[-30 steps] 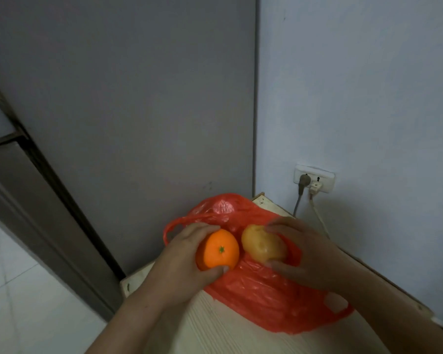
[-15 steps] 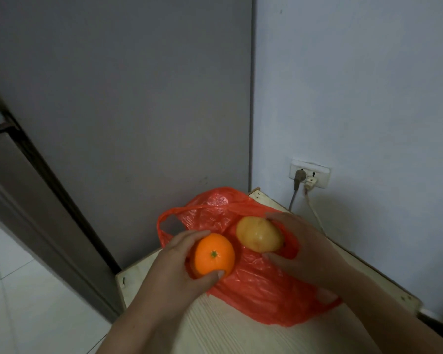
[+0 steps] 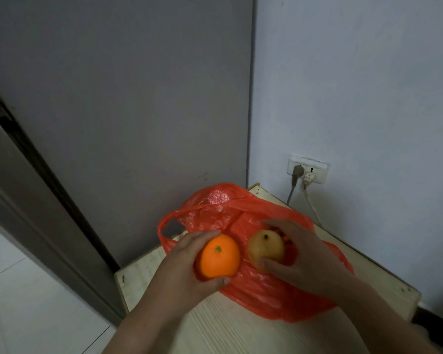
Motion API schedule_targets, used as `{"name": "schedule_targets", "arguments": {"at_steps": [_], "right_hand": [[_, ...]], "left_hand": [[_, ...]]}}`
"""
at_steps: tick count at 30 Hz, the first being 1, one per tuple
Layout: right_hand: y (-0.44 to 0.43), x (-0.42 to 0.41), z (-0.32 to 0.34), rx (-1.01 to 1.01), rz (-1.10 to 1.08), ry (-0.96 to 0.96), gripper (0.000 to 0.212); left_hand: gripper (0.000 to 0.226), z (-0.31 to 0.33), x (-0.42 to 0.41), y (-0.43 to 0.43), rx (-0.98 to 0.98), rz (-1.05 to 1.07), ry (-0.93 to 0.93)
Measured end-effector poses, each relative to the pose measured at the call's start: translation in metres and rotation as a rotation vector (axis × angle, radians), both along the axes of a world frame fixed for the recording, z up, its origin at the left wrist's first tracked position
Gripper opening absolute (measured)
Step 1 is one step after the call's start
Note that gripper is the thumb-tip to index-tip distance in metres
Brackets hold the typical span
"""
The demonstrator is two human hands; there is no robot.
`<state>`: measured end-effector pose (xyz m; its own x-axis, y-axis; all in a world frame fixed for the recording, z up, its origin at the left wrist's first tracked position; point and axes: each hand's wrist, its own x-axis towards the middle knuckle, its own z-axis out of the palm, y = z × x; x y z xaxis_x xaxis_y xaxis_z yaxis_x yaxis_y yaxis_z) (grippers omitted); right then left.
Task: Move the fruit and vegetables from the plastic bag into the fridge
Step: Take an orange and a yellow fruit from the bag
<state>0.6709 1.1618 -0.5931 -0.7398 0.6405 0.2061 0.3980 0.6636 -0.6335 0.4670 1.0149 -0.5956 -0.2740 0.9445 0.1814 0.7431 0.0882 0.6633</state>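
A red plastic bag lies crumpled on a pale wooden table. My left hand grips an orange just above the bag's left part. My right hand holds a yellow-brown pear-like fruit over the bag's middle, its stem end turned up. The two fruits sit side by side, a small gap between them. Something red shows inside the bag behind the pear; I cannot tell what it is.
The tall grey side of the fridge rises directly behind the table, its dark door edge running down at the left. A wall socket with two plugged cables sits on the right wall. White tiled floor lies at lower left.
Both hands have drawn the fruits a little toward me and lower over the bag. The yellow-brown fruit has turned, its stem end now facing up.
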Motion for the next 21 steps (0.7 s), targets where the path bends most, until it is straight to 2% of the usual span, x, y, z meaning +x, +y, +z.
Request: {"name": "schedule_targets", "arguments": {"at_steps": [5, 10, 17, 21], "right_hand": [[-0.009, -0.005, 0.014, -0.149, -0.118, 0.009, 0.067], [-0.035, 0.006, 0.057, -0.263, -0.189, -0.003, 0.061], [-0.093, 0.055, 0.169, -0.460, -0.259, -0.049, 0.051], [-0.125, 0.080, 0.250, -0.534, -0.269, -0.082, 0.049]], "left_hand": [[0.078, 0.017, -0.001, 0.001, -0.043, -0.034, -0.001], [0.079, 0.068, 0.009, -0.007, -0.111, -0.008, -0.108], [0.076, 0.171, 0.052, -0.053, -0.263, 0.027, -0.335], [0.073, 0.249, 0.065, -0.079, -0.315, 0.012, -0.363]]}}
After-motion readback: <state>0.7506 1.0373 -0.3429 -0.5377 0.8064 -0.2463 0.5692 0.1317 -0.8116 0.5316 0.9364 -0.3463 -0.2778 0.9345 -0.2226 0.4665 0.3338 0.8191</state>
